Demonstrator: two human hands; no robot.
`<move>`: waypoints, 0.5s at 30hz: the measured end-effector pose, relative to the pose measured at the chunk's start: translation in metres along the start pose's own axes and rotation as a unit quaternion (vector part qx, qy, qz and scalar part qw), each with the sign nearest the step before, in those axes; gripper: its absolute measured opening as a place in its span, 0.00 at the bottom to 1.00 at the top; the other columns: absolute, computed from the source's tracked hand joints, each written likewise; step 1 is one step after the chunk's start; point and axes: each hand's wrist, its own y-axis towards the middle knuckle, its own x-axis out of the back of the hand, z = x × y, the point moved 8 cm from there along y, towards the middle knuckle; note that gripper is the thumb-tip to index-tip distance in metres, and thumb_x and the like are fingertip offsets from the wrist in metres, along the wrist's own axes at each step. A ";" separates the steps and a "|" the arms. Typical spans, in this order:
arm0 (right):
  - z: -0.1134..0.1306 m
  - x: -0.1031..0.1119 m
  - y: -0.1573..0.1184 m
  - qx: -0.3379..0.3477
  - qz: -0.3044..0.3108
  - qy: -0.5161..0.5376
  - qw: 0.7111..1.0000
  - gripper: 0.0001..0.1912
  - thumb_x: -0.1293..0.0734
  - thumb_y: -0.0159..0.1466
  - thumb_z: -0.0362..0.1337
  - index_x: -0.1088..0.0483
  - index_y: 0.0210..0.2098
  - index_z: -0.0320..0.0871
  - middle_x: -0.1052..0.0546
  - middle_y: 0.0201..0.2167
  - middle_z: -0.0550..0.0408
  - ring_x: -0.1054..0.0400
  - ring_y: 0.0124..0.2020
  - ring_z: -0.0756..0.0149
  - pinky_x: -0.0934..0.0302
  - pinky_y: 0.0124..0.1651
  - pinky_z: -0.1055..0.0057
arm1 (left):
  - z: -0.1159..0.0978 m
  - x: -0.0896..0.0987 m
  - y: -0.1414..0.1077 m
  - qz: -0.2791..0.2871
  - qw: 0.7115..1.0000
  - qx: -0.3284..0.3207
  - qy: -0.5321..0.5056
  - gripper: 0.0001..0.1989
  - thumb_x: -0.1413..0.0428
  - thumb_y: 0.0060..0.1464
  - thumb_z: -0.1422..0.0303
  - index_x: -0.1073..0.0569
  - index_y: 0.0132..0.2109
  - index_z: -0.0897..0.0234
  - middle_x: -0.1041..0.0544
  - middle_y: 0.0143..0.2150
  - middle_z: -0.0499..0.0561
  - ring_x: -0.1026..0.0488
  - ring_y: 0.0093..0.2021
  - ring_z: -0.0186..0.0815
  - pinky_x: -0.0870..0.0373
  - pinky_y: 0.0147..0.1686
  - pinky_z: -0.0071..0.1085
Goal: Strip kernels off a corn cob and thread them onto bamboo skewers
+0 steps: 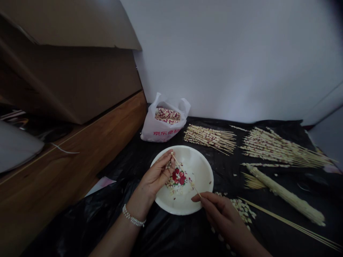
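Observation:
Over a white bowl [203,167] with a red flower print, my left hand [162,171] is closed with pale corn kernels against its fingers. Thumb and fingertips pinch one kernel [172,153] at the tip of a thin bamboo skewer [197,192]. The skewer's other end is gripped by my right hand [222,212], at the bowl's right edge. It slants down from left to right, with a few small pieces on it near the right fingers. Loose pale and dark red kernels [171,191] lie in the bowl. More pale kernels [243,210] are on the black sheet beside my right hand.
Behind the bowl stands a white plastic bag [160,132] with speckled corn cobs [168,113]. Filled skewers lie in two bundles [206,137] [273,146] on the black sheet. A pale cob [289,196] and bare skewers [289,221] lie right. A cardboard box [88,78] rises left.

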 end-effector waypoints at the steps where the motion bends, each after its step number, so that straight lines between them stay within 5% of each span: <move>1: 0.000 0.000 0.000 -0.001 -0.001 0.001 1.000 0.27 0.38 0.63 0.58 0.24 0.42 0.40 0.49 0.14 0.67 0.56 0.17 0.74 0.64 0.21 0.72 | 0.000 0.000 0.000 0.002 1.000 0.000 -0.001 0.20 0.45 0.56 0.83 0.26 0.54 0.68 0.21 0.39 0.53 0.23 0.35 0.29 0.25 0.38 0.22; 15: -0.003 0.001 0.001 -0.011 -0.006 -0.017 1.000 0.29 0.38 0.61 0.60 0.24 0.42 0.40 0.48 0.14 0.67 0.55 0.17 0.73 0.64 0.21 0.72 | 0.000 0.004 0.006 0.016 1.000 0.011 0.017 0.08 0.42 0.54 0.80 0.24 0.41 0.69 0.21 0.35 0.52 0.23 0.33 0.29 0.24 0.35 0.23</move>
